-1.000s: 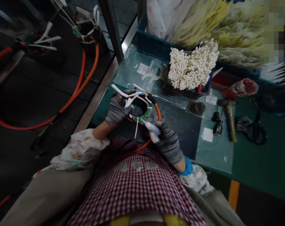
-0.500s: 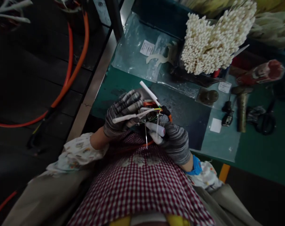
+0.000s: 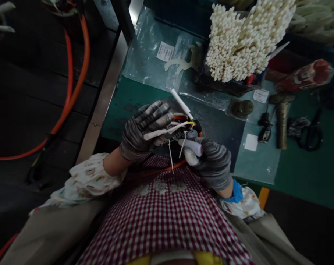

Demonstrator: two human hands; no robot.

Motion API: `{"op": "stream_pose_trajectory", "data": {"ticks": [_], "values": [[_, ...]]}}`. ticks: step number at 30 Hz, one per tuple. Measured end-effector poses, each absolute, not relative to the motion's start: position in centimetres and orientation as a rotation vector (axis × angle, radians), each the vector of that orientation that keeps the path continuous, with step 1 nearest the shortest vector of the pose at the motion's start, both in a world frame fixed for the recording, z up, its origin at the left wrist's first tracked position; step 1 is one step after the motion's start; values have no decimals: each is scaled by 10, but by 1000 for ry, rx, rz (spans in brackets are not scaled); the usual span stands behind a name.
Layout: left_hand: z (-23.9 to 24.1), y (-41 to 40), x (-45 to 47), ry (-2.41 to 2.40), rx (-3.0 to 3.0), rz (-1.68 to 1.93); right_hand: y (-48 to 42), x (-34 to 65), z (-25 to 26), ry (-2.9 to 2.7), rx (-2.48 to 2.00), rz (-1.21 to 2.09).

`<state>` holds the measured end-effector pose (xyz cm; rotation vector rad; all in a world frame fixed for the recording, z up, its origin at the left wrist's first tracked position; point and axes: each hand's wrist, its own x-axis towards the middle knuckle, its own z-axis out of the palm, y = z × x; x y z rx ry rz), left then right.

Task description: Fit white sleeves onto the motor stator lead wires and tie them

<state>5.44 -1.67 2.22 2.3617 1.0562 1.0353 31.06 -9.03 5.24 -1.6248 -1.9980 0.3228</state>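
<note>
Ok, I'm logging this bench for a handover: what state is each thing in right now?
left hand: gloved, fingers closed on the wire coil
right hand: gloved, gripping the white sleeve
wire coil: held between both hands, mostly hidden
white sleeve: pinched, lying crosswise
white tube bundle: standing upright
hammer: lying flat, untouched
scissors: lying flat, untouched
orange cable: lying on the floor

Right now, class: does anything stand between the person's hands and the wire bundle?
Nothing visible does: the gloved left hand and right hand both grip the wire bundle, fingers closed on its white sleeves.
</note>
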Motion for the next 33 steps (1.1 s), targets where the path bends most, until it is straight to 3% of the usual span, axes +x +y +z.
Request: {"op": "stream_pose_trajectory", "data": {"ticks": [13, 20, 24, 33], "values": [[60, 39, 125, 1172, 2336, 684, -75, 332, 62, -1961, -1743, 274], [85, 53, 157, 1316, 2426, 303, -60, 342, 43, -1901, -1833, 182], [93, 61, 167, 1403, 2430, 106, -56, 342, 40, -1847, -1873, 333], [49, 66, 139, 1200, 2360, 560, -77, 353, 37, -1503, -1731, 428]]}}
